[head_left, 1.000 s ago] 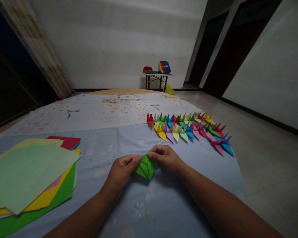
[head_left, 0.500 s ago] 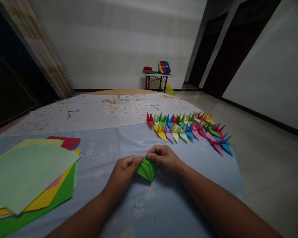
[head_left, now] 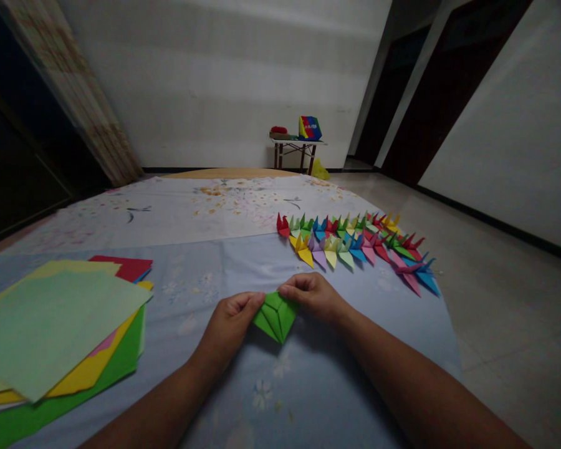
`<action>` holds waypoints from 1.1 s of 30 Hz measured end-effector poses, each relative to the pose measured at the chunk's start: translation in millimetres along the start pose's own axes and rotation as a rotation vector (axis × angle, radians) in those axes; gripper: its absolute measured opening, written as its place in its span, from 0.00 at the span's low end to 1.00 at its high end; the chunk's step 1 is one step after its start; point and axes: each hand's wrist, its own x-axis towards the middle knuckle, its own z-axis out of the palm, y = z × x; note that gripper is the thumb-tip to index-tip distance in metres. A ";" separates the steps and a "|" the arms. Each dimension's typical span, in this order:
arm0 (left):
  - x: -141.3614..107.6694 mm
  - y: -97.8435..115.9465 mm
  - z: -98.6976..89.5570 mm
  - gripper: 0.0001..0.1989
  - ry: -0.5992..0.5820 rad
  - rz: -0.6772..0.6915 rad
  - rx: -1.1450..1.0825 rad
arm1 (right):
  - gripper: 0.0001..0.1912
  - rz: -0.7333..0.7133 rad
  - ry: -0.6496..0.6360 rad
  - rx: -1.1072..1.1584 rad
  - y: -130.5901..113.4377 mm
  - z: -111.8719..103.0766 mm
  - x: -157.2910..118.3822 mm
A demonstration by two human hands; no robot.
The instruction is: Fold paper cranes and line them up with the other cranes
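The folded green paper (head_left: 277, 319) lies between the two hands, over the near middle of the counter (head_left: 243, 399). Its visible point is towards the person, and the crease down its middle runs roughly the same way, between the two grips rather than across from one to the other. The left hand (head_left: 228, 321) has its grip closed in a thumb-and-finger pinch at the paper's upper left. The right hand (head_left: 315, 299) pinches the far edge, its grip closed too, and partly hides the right side. Both hands touch the paper, so neither is clearly nearer; the lower point is outside both pinches. Whether the paper touches the cloth cannot be told.

Rows of coloured paper birds (head_left: 330, 254) stand beyond the right hand, while a loose stack of sheets (head_left: 60, 324) lies well to the left of the left hand.
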 end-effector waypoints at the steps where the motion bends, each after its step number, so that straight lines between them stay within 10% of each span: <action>1: -0.1 0.7 0.0 0.17 -0.001 0.001 -0.008 | 0.20 -0.007 0.012 -0.009 0.3 0.2 0.2; 14: 5.9 -13.1 -4.9 0.18 -0.026 -0.017 -0.167 | 0.29 -0.110 -0.122 0.006 10.7 -7.8 0.4; 23: 3.3 -7.2 1.5 0.27 0.027 -0.019 -0.121 | 0.18 -0.061 0.042 -0.014 4.8 2.4 -2.2; 29: 0.6 -7.6 -3.0 0.16 0.318 0.319 0.322 | 0.17 -0.077 0.128 -0.052 3.1 1.3 -0.4; 33: -9.7 -1.2 1.4 0.08 0.222 0.446 0.546 | 0.15 -0.129 0.193 -0.067 5.2 1.4 0.1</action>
